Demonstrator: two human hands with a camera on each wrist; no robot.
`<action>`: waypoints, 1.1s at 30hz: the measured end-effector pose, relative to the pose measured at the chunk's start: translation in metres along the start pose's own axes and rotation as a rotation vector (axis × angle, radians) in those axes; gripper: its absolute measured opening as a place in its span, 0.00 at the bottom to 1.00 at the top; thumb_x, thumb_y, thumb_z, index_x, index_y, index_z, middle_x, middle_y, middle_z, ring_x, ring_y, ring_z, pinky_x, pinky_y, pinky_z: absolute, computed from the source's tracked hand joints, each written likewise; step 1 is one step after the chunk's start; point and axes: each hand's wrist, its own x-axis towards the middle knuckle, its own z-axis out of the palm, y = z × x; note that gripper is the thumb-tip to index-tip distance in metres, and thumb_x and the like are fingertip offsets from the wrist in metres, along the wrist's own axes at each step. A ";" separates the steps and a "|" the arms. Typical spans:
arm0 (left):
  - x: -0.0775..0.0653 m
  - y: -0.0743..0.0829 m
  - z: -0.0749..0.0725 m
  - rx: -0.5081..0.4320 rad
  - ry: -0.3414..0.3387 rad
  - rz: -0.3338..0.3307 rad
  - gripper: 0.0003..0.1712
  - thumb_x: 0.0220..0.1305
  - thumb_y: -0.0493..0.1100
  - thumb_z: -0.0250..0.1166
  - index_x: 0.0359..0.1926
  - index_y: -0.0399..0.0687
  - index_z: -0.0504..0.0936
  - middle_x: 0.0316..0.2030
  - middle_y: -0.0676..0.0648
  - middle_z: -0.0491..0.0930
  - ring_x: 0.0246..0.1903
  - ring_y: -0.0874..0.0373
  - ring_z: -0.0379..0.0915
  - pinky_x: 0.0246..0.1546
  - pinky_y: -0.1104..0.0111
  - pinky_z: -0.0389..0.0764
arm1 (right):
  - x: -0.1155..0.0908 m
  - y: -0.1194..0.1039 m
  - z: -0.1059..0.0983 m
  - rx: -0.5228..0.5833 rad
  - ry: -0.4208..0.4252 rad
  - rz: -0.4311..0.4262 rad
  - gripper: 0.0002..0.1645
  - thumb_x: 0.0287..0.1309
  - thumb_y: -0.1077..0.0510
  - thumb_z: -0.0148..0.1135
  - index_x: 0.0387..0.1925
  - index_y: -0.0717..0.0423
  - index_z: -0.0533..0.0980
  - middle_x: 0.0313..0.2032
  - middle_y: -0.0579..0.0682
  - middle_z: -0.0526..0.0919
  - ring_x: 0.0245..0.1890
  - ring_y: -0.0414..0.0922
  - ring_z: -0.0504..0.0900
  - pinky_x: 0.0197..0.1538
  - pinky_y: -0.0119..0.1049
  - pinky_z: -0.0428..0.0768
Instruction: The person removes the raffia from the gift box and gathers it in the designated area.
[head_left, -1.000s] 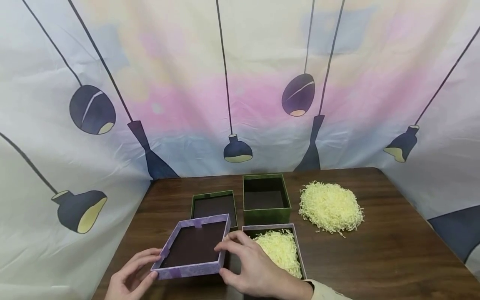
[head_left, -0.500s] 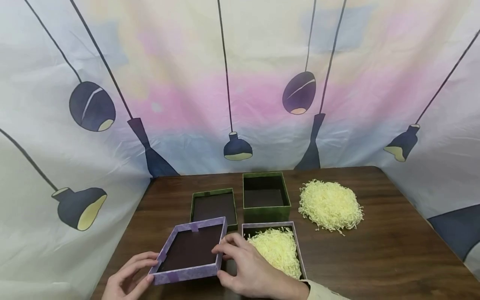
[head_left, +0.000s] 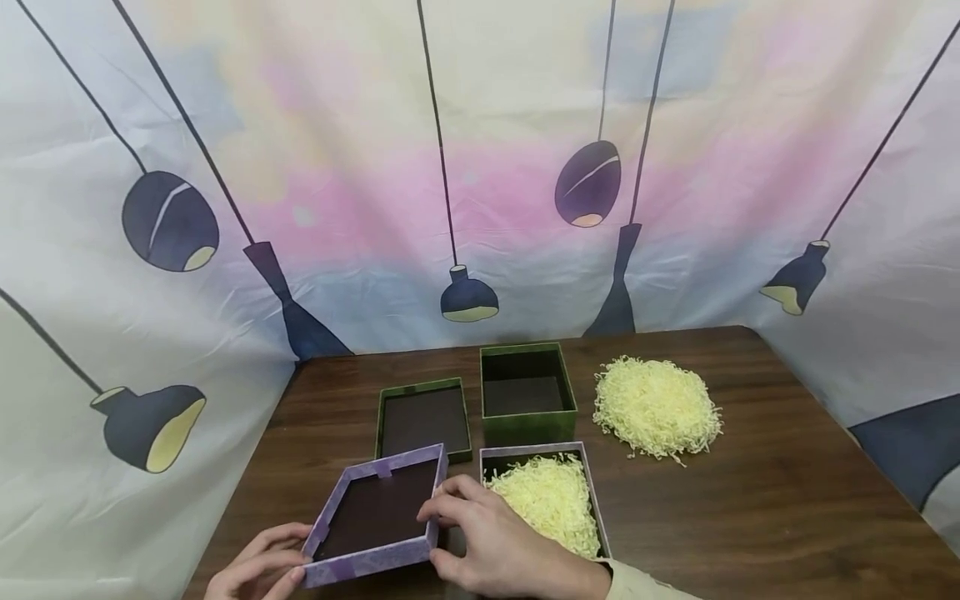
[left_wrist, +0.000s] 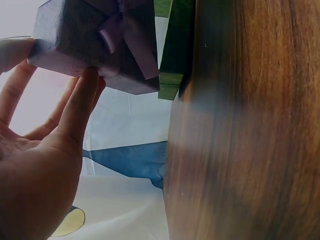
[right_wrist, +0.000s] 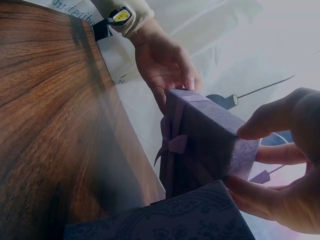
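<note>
Both hands hold a light purple box lid (head_left: pixel 382 510), its dark inside facing up and its left end tilted lower. The left hand (head_left: pixel 258 567) pinches its near left corner between thumb and fingers. At the right side, the right hand (head_left: pixel 491 537) pinches the lid's edge, thumb below and fingertips over the rim. In the left wrist view a purple ribbon bow (left_wrist: pixel 120 30) shows on the lid's outer face. Just right of the lid stands a purple box (head_left: pixel 532 448) filled with pale yellow shredded paper (head_left: pixel 555 500), partly hidden by the right hand.
Behind the purple lid lies a green lid (head_left: pixel 423 417), inside up. An open green box (head_left: pixel 528 428) with a dark interior stands beside it. A loose pile of yellow shredded paper (head_left: pixel 658 408) lies at the back right of the wooden table (head_left: pixel 750 500). A printed curtain hangs behind.
The purple lid, with both hands on it, has moved slightly nearer and to the left. The head view has shifted a little; the green box, green lid and paper pile stay put.
</note>
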 end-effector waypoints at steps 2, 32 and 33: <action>-0.001 0.001 0.001 0.016 0.009 -0.016 0.18 0.48 0.11 0.61 0.34 0.32 0.84 0.49 0.51 0.80 0.44 0.63 0.81 0.37 0.73 0.85 | 0.001 0.000 0.001 -0.023 -0.002 -0.001 0.18 0.53 0.56 0.68 0.47 0.44 0.79 0.49 0.42 0.74 0.45 0.30 0.77 0.47 0.24 0.76; -0.015 -0.022 0.000 0.054 0.052 -0.001 0.23 0.42 0.08 0.60 0.37 0.29 0.82 0.48 0.52 0.81 0.46 0.66 0.81 0.44 0.79 0.81 | 0.009 0.003 0.020 -0.083 0.007 0.012 0.18 0.54 0.53 0.67 0.46 0.54 0.79 0.46 0.45 0.78 0.38 0.26 0.78 0.41 0.14 0.74; -0.016 -0.022 0.000 0.055 0.052 -0.021 0.23 0.42 0.08 0.60 0.38 0.28 0.82 0.48 0.53 0.81 0.46 0.66 0.81 0.46 0.79 0.81 | 0.010 0.003 0.021 -0.078 0.007 0.008 0.18 0.53 0.53 0.67 0.46 0.54 0.79 0.45 0.45 0.78 0.38 0.25 0.79 0.41 0.14 0.74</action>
